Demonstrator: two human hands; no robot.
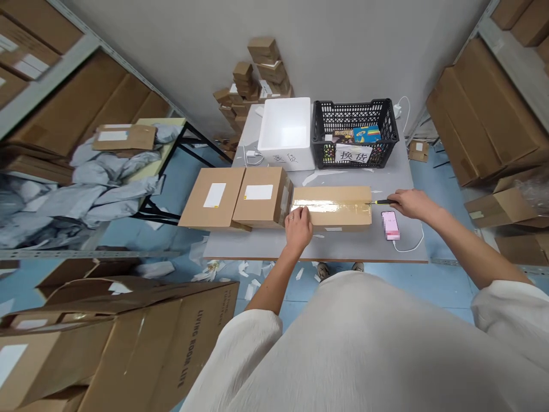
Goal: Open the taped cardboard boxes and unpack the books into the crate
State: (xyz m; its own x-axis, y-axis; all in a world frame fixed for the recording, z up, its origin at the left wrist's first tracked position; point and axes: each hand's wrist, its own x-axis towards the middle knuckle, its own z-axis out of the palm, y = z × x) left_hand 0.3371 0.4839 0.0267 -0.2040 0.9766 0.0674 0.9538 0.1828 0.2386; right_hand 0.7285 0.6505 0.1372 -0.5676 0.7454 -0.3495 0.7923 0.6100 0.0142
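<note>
We are working at a grey-topped bench [261,246], where a long brown cardboard box with shiny clear tape along its top [338,214] is lying lengthwise, right of the middle and nearer the front edge than the back. Our left hand [299,228] is resting on the left end of this box with its fingers bent, loosely open rather than closing round anything. Our right hand [410,203] is closing round the handle of a slim black-and-yellow cutter [383,201], whose tip is meeting the right end of the box; we cannot tell how deep it is going. A phone with a pink screen [389,222] is lying between the box and the front right corner, with a white cable [409,250] trailing from it. Just left of the box, a brown cardboard carton with a white label [257,210] is standing beside a wider, flat-topped brown carton [227,197], which is jutting past the left edge. Towards the back edge, a white foam bin with dark handwriting [272,161] is sitting next to a black lattice plastic crate [388,150], which is carrying a handwritten white sign [353,154] and holding a blue printed packet [366,134].
</note>
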